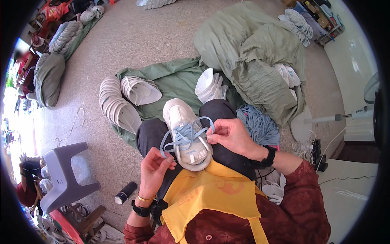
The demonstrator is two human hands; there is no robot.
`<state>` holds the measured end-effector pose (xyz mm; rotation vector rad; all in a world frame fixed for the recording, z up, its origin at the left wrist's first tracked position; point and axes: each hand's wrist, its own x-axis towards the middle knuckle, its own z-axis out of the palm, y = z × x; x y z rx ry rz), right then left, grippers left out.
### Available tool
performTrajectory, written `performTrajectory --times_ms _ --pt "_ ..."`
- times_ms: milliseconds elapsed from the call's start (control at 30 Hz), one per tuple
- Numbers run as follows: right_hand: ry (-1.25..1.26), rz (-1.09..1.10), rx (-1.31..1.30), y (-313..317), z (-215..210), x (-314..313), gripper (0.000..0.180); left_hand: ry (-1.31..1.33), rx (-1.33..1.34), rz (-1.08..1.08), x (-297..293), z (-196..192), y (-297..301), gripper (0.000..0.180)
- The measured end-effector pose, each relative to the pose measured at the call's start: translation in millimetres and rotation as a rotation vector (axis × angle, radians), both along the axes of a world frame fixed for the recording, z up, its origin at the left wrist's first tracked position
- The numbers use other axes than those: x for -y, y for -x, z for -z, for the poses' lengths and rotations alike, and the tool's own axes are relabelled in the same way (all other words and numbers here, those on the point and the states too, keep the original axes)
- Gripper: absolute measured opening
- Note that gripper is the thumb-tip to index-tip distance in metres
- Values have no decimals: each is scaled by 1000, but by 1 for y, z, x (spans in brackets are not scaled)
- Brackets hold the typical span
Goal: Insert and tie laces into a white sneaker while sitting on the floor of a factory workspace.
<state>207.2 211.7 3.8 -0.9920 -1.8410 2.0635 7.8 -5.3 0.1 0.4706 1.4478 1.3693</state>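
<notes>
A white sneaker (pixel 178 113) rests between my knees, toe pointing away and its heel opening toward me. Pale blue laces (pixel 185 135) run through its eyelets and cross loosely over the tongue. At the shoe's left, my left hand (pixel 155 168) is closed in a pinch on a loop of the lace. My right hand (pixel 232 135) pinches the lace on the right side, near the eyelets. One blue loop arches up beside the right fingertips. A yellow apron (pixel 211 193) covers my lap just below the heel.
Nested white shoe uppers (pixel 115 105) lie ahead on a green cloth (pixel 172 73). A big green sack (pixel 248 44) stands at the far right, with a bundle of blue laces (pixel 260 124) by my right knee. To the left are a grey plastic stool (pixel 67 175) and a dark cylinder (pixel 126 192).
</notes>
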Motion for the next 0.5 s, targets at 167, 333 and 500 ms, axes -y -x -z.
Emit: performTrajectory --times_ms 167,333,500 --pt "-11 19 -14 2 1 2 6 -68 36 -24 1 7 0 12" --pt "-70 -1 -20 0 3 2 5 -86 34 -41 2 8 -3 13" --pt "-88 13 -6 2 1 4 5 -84 28 -51 0 9 -4 13"
